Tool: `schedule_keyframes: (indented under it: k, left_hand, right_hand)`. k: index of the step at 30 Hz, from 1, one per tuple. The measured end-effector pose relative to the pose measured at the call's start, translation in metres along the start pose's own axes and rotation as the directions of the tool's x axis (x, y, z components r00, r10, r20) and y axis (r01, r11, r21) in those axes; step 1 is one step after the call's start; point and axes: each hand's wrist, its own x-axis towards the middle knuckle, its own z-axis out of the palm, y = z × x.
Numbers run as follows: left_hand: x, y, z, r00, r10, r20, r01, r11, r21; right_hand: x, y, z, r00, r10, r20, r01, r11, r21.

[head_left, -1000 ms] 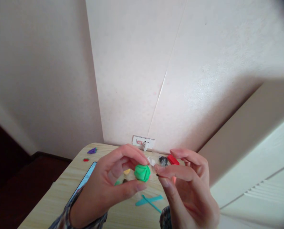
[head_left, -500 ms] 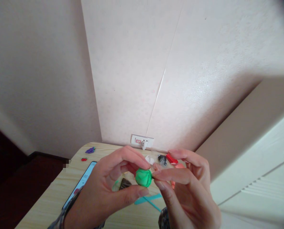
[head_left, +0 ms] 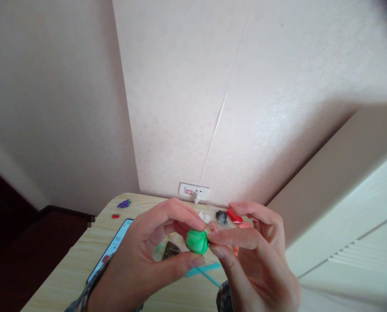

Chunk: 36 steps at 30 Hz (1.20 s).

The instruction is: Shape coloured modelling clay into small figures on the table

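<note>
Nearest us, we are grasping a green ball in our left hand, its thumb below and fingertips above, lifted over the table. Our right hand is bringing thumb and index finger together at the ball's right edge; we cannot tell whether they are pinching anything there, and its other fingers are spreading loosely. Judging by its matt, creased surface, we are handling something light and soft, like modelling clay, more likely to dent than slip. We would be wise to be cradling its rounded sides gently, sparing the folds on the right.

Beyond it, turquoise tools are lying under our hands, and a phone is resting at left. Farther off, we are seeing a red piece, a black lump and a purple grape cluster.
</note>
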Motion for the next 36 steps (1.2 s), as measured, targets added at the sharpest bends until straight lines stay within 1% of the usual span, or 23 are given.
schedule_keyframes:
  k: [4, 7, 10, 13, 17, 21, 25, 28, 33, 36]
  left_hand:
    - [-0.0006, -0.0004, -0.0007, 1.000, 0.016, -0.001, -0.016, 1.000, 0.015]
    - [-0.0012, 0.0003, -0.0004, 1.000, 0.024, -0.013, -0.024, 1.000, 0.020]
    - [-0.0013, 0.0013, 0.0005, 1.000, 0.017, -0.010, -0.017, 1.000, 0.022]
    - [-0.0011, 0.0013, 0.0013, 1.000, 0.012, -0.002, -0.012, 1.000, 0.027]
    - [-0.0015, 0.0009, 0.0016, 1.000, 0.003, -0.006, -0.003, 1.000, 0.027]
    - [-0.0012, 0.0003, 0.0019, 1.000, -0.012, -0.015, 0.012, 1.000, 0.019]
    - [-0.0009, -0.0019, 0.0024, 0.998, -0.066, -0.008, 0.065, 0.998, -0.024]
    - [-0.0019, -0.0035, 0.0033, 0.994, -0.103, 0.025, 0.104, 0.991, -0.080]
    - [-0.0033, -0.0048, 0.0053, 0.991, -0.117, 0.064, 0.124, 0.983, -0.134]
    - [-0.0031, -0.0058, 0.0056, 0.991, -0.116, 0.067, 0.125, 0.982, -0.143]
  right_hand:
    - [-0.0002, -0.0009, -0.0005, 1.000, 0.026, -0.001, -0.026, 0.999, 0.023]
    - [-0.0002, -0.0011, -0.0010, 1.000, 0.020, -0.014, -0.020, 1.000, 0.003]
    - [0.0001, -0.0005, -0.0015, 1.000, 0.017, 0.000, -0.017, 1.000, -0.006]
    - [0.0004, -0.0004, -0.0016, 1.000, 0.006, 0.012, -0.006, 1.000, 0.001]
    - [0.0009, -0.0018, -0.0012, 1.000, -0.006, 0.000, 0.006, 1.000, -0.019]
    - [0.0019, -0.0029, -0.0018, 0.999, -0.047, -0.009, 0.046, 0.998, -0.053]
    - [0.0031, -0.0041, -0.0044, 0.999, -0.031, -0.028, 0.029, 0.997, -0.068]
    - [0.0036, -0.0044, -0.0064, 0.999, -0.013, -0.029, 0.011, 0.998, -0.065]
    - [0.0035, -0.0021, -0.0084, 1.000, 0.001, 0.028, 0.000, 0.999, -0.040]
    - [0.0034, -0.0015, -0.0097, 0.999, 0.004, 0.034, -0.003, 0.999, -0.044]
